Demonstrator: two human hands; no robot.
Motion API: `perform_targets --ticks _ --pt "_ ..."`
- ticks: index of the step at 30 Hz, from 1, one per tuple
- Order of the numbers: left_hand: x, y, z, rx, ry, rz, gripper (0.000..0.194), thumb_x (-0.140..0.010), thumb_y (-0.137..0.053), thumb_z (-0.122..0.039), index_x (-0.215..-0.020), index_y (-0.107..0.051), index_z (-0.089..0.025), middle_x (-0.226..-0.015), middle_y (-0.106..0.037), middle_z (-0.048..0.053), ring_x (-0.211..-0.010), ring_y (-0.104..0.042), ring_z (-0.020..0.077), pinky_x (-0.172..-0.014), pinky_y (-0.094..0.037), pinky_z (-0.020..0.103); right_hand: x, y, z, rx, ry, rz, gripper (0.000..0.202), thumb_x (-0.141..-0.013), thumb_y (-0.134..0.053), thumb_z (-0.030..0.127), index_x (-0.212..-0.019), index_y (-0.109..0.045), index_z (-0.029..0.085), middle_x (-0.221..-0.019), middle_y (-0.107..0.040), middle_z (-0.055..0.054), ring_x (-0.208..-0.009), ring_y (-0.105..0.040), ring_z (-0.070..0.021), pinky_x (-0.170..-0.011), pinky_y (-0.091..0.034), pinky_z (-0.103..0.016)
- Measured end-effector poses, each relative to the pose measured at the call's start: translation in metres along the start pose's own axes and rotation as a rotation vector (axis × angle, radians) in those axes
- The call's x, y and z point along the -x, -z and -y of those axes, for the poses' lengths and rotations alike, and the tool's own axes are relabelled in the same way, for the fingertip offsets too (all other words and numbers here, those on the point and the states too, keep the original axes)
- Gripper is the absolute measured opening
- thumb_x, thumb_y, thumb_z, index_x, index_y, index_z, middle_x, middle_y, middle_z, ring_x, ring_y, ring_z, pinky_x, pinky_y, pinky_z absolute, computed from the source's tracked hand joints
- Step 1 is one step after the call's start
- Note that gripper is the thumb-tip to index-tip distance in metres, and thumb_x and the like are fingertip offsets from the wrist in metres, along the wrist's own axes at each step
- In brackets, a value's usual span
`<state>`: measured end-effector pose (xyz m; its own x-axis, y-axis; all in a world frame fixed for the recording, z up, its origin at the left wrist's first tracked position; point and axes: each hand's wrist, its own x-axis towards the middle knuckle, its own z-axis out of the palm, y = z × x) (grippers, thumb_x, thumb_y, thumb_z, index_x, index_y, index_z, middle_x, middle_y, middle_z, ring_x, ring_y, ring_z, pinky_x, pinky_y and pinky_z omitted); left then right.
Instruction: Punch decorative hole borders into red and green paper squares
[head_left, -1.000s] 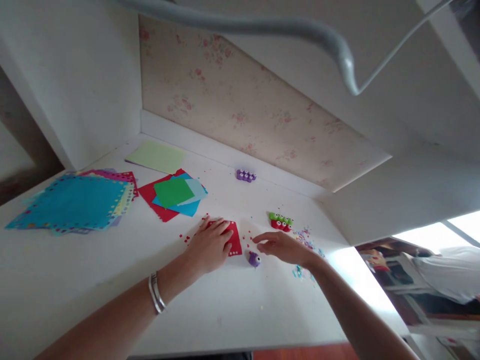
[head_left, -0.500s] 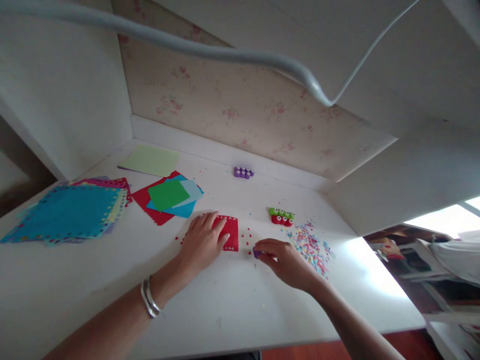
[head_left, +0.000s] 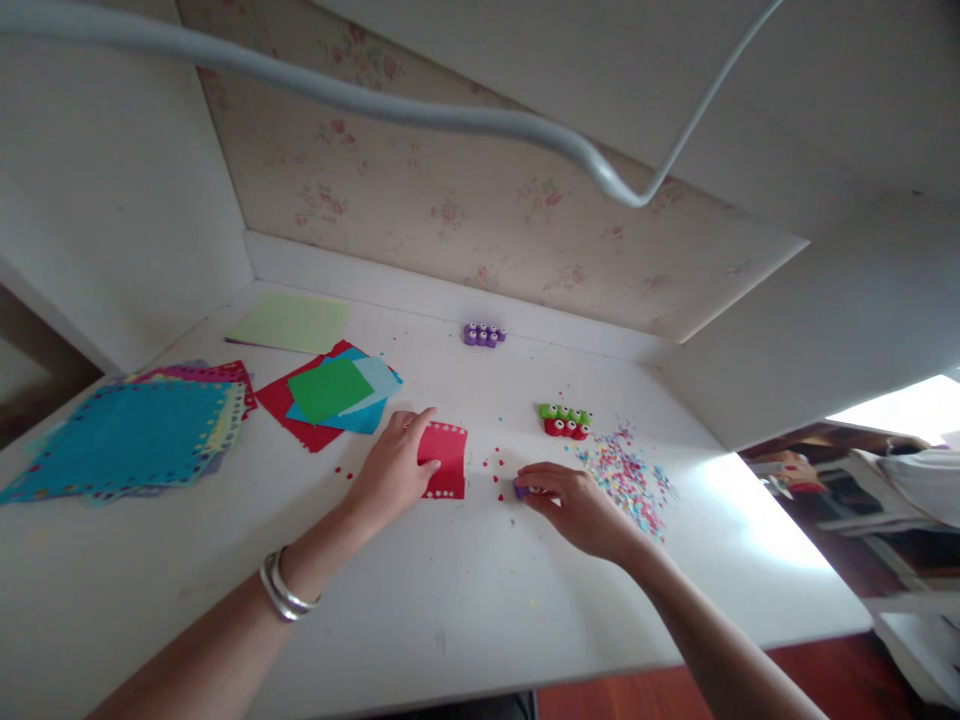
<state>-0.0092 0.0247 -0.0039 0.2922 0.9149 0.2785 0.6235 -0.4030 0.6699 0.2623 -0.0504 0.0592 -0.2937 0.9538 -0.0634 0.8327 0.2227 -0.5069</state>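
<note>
A red sheet of paper with rows of small punched holes along its top and bottom edges lies on the white table. My left hand is over its left side, thumb and forefinger apart, the thumb resting on the paper; the other fingers are partly hidden. To the right of the sheet, my right hand closes its fingertips around a small purple paper punch at table level, apart from the sheet. Tiny red cut-outs are scattered between the sheet and the punch.
Green and red punches stand beside a confetti heap. Purple punches are near the back wall. At left lie coloured sheets, a punched blue stack and pale green paper. A white cable crosses overhead.
My left hand has gone from lying flat on the red sheet to raised, more curled fingers at its left side. My right hand still holds the purple punch. The view has shifted slightly.
</note>
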Motion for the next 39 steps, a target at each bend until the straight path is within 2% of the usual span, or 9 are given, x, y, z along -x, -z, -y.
perform_targets --ticks 4,9,13,21,26,29,32,35,39 --pt "-0.006 0.008 -0.007 0.397 0.195 0.010 0.069 -0.075 -0.070 -0.025 -0.139 -0.044 -0.019 -0.123 -0.057 0.010 -0.087 -0.066 0.0177 -0.084 -0.054 0.035 -0.002 -0.001 0.001 -0.018 0.018 0.001 0.023 -0.090 -0.056 0.020 -0.103 -0.074 0.026 -0.115 -0.070 -0.004 -0.094 -0.068 -0.0181 -0.084 -0.055 -0.031" --pt "-0.008 0.022 -0.022 0.765 0.370 0.146 0.042 -0.078 -0.071 -0.045 -0.108 -0.067 -0.017 -0.098 -0.073 0.008 -0.086 -0.070 0.0233 -0.077 -0.055 0.035 -0.002 -0.004 -0.002 -0.029 0.046 -0.010 0.021 -0.090 -0.057 0.020 -0.100 -0.075 0.026 -0.112 -0.070 -0.003 -0.087 -0.068 -0.0151 -0.078 -0.055 -0.027" --pt "-0.007 0.027 -0.030 0.937 0.413 0.137 0.038 -0.075 -0.074 -0.046 -0.099 -0.069 -0.017 -0.095 -0.076 0.007 -0.082 -0.071 0.0224 -0.076 -0.055 0.034 -0.001 -0.005 -0.003 -0.047 0.031 -0.017 0.022 -0.090 -0.057 0.019 -0.100 -0.075 0.026 -0.113 -0.069 -0.002 -0.084 -0.068 -0.0136 -0.077 -0.055 -0.026" --pt "-0.007 0.025 -0.027 0.846 0.383 0.101 0.034 -0.078 -0.069 -0.047 -0.095 -0.068 -0.018 -0.093 -0.075 0.006 -0.082 -0.070 0.0216 -0.073 -0.053 0.031 -0.002 -0.002 -0.002 -0.121 -0.016 -0.048 0.021 -0.090 -0.056 0.025 -0.103 -0.073 0.025 -0.107 -0.072 -0.004 -0.088 -0.068 -0.0172 -0.077 -0.056 -0.030" --pt "-0.010 0.018 -0.019 0.623 0.306 0.042 0.029 -0.084 -0.058 -0.043 -0.098 -0.066 -0.019 -0.094 -0.074 0.004 -0.087 -0.069 0.0233 -0.078 -0.052 0.032 -0.015 0.023 -0.015 -0.308 -0.136 -0.155 0.030 -0.086 -0.061 0.041 -0.109 -0.071 0.024 -0.106 -0.074 -0.005 -0.087 -0.071 -0.0202 -0.078 -0.058 -0.034" --pt "-0.012 0.014 -0.013 0.570 0.303 0.052 0.033 -0.082 -0.053 -0.030 -0.111 -0.065 -0.019 -0.110 -0.072 0.005 -0.103 -0.066 0.0237 -0.090 -0.050 0.034 -0.031 0.051 -0.035 -0.341 -0.156 -0.286 0.036 -0.081 -0.064 0.045 -0.109 -0.072 0.022 -0.110 -0.072 -0.008 -0.088 -0.070 -0.0225 -0.077 -0.057 -0.035" --pt "-0.012 0.011 -0.009 0.563 0.318 0.089 0.052 -0.074 -0.049 -0.017 -0.125 -0.061 -0.019 -0.127 -0.066 0.006 -0.112 -0.063 0.0231 -0.098 -0.048 0.035 -0.051 0.079 -0.062 -0.234 -0.306 -0.356 0.041 -0.080 -0.065 0.047 -0.111 -0.072 0.021 -0.090 -0.076 -0.009 -0.076 -0.070 -0.0223 -0.062 -0.054 -0.032" --pt "-0.012 0.010 -0.006 0.603 0.329 0.121 0.063 -0.069 -0.050 -0.013 -0.131 -0.056 -0.019 -0.123 -0.068 0.006 -0.104 -0.067 0.0228 -0.093 -0.051 0.035 -0.068 0.101 -0.093 0.022 -0.439 -0.397 0.042 -0.081 -0.062 0.049 -0.110 -0.073 0.020 -0.079 -0.076 -0.007 -0.072 -0.070 -0.0220 -0.060 -0.050 -0.030" --pt "-0.013 0.007 -0.003 0.665 0.324 0.133 0.061 -0.070 -0.054 -0.014 -0.130 -0.053 -0.017 -0.117 -0.070 0.008 -0.099 -0.069 0.0228 -0.088 -0.054 0.035 -0.082 0.115 -0.126 0.242 -0.499 -0.375 0.035 -0.081 -0.063 0.045 -0.100 -0.077 0.020 -0.072 -0.074 -0.006 -0.074 -0.070 -0.0237 -0.065 -0.049 -0.030"
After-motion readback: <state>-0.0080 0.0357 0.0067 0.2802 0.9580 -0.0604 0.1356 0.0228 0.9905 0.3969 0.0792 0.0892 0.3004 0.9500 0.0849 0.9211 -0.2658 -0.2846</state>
